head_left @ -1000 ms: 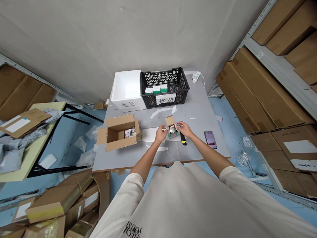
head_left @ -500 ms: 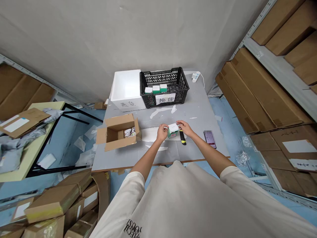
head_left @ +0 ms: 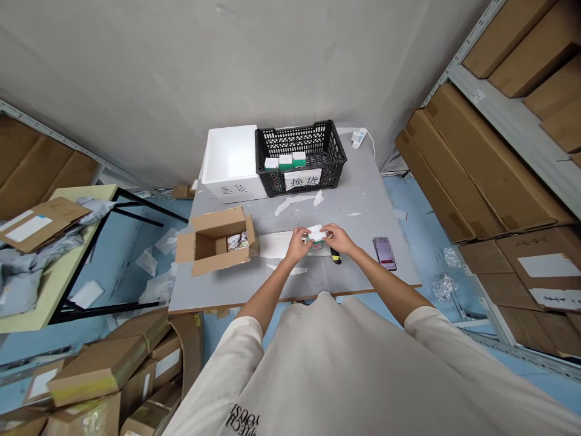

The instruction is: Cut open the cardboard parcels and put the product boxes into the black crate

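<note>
Between my two hands is a small white and green box (head_left: 316, 232), near the front middle of the grey table (head_left: 349, 275). My left hand (head_left: 298, 244) grips its left side, thumb and fingers closed on it. On the other side my right hand (head_left: 338, 238) pinches the box's right edge. A black and yellow utility knife (head_left: 336, 257) lies just beneath my right hand, partly covered by it. To the left stands an open cardboard box (head_left: 221, 260) with crumpled printed paper inside.
At the table's back are a white foam box (head_left: 233, 189) and a black plastic crate (head_left: 336, 175) holding small white and green boxes (head_left: 285, 161). A phone (head_left: 385, 253) lies at right, a power strip (head_left: 358, 138) behind. Cartons (head_left: 476, 175) fill the right shelves; parcels (head_left: 40, 224) lie left.
Both hands have closed in on the small box, with fingers now over its top edges. The right hand has shifted left. Other things stay put.
</note>
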A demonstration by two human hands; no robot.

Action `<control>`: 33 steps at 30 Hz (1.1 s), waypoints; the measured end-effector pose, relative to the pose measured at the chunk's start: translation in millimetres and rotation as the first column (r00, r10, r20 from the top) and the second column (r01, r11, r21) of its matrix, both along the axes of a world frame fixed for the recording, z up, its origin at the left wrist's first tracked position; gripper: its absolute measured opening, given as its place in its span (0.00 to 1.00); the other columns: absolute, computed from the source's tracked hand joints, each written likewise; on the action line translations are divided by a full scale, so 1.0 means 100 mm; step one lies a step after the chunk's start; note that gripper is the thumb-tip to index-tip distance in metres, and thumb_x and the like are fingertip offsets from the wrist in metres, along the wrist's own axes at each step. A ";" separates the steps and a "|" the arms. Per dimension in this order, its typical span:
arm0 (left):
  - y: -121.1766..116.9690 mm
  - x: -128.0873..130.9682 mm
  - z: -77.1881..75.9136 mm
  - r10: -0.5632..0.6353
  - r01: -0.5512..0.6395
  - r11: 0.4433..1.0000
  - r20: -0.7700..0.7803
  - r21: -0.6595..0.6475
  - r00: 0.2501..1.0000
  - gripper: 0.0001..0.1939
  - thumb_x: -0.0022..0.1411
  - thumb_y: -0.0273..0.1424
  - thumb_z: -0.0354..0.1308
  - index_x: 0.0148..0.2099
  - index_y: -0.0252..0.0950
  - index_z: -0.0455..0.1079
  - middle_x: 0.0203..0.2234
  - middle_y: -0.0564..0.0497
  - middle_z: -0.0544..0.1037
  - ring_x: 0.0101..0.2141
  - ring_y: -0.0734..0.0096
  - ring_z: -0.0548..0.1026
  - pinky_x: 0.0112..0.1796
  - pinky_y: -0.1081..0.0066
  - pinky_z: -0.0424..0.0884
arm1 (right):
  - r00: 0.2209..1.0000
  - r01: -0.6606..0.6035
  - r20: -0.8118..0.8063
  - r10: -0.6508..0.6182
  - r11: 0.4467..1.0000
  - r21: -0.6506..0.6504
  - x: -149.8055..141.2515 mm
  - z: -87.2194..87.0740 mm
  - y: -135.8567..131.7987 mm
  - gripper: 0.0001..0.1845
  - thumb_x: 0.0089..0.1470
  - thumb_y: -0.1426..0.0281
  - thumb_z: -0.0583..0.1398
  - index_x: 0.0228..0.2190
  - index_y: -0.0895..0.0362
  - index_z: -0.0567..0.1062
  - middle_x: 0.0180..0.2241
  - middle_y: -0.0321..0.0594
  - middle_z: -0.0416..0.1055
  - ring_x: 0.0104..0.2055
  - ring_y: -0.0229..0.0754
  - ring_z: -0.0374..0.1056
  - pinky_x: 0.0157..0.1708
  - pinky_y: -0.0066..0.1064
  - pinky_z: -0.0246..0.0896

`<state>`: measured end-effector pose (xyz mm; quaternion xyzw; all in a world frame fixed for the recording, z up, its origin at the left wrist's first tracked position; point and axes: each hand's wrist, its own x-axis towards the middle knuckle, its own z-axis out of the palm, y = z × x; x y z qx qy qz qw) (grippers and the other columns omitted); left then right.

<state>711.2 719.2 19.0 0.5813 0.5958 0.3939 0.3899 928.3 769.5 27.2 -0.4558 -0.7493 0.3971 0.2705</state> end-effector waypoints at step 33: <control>-0.04 -0.09 -0.03 -0.100 0.103 0.995 -0.127 0.016 0.987 0.13 0.64 0.27 0.59 0.50 0.41 0.74 0.57 0.45 0.67 0.44 0.65 0.77 0.47 0.60 0.76 | 0.903 -0.241 0.404 0.149 0.952 0.187 -0.12 0.14 -0.11 0.19 0.52 0.69 0.70 0.43 0.50 0.71 0.69 0.47 0.59 0.63 0.62 0.62 0.55 0.56 0.64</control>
